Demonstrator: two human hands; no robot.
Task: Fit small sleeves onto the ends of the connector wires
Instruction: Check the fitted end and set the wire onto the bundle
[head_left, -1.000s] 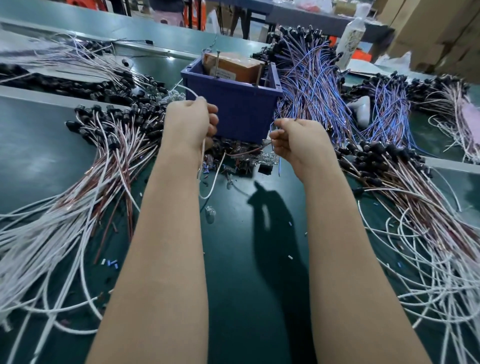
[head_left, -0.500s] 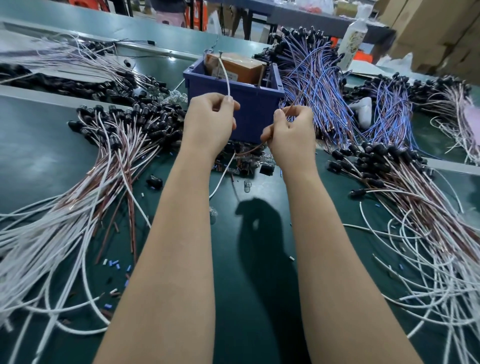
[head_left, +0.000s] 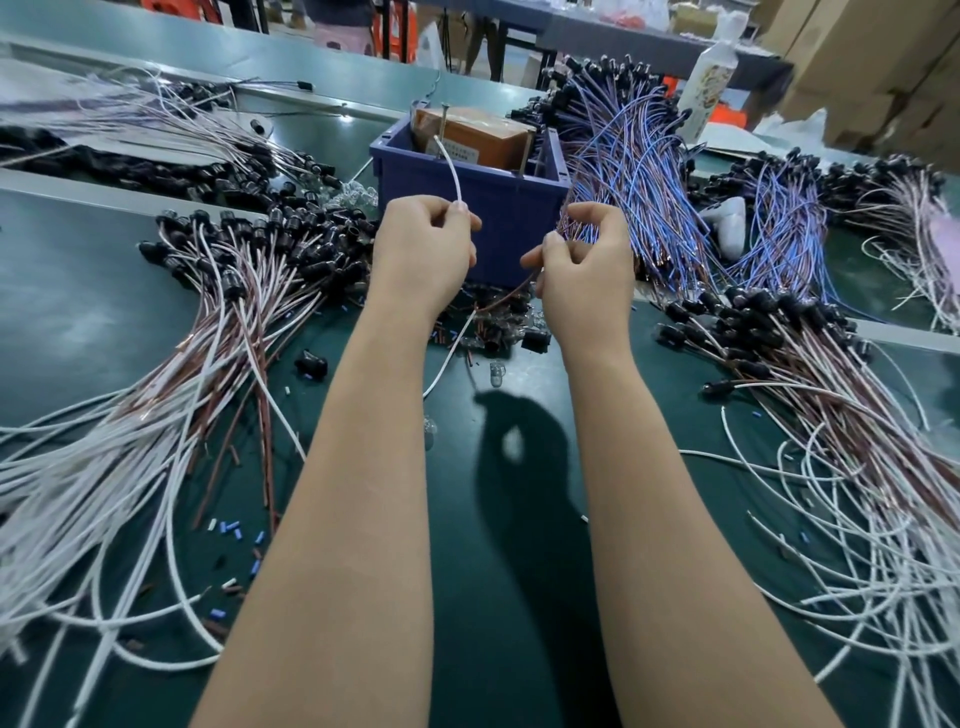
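My left hand (head_left: 423, 249) pinches a white wire (head_left: 451, 169) whose free end sticks up above the fingers, in front of the blue bin. The same wire trails down below the hand toward the mat. My right hand (head_left: 584, 265) is raised beside it, fingers curled, pinching a thin brown wire (head_left: 506, 299) that runs down and left to the pile in front of the bin. No sleeve shows between its fingertips. Small blue and white sleeves (head_left: 236, 535) lie scattered on the green mat at lower left.
A blue bin (head_left: 498, 208) holding an orange box stands just beyond my hands. Bundles of white and brown wires with black connectors lie left (head_left: 171, 364) and right (head_left: 831, 405). Blue-purple wires (head_left: 639, 171) pile behind the bin. A white bottle (head_left: 711, 88) stands far back.
Both hands rose from the pile in front of the bin. The white wire's end now sticks up from my left hand, and my right hand has drawn nearer to it.
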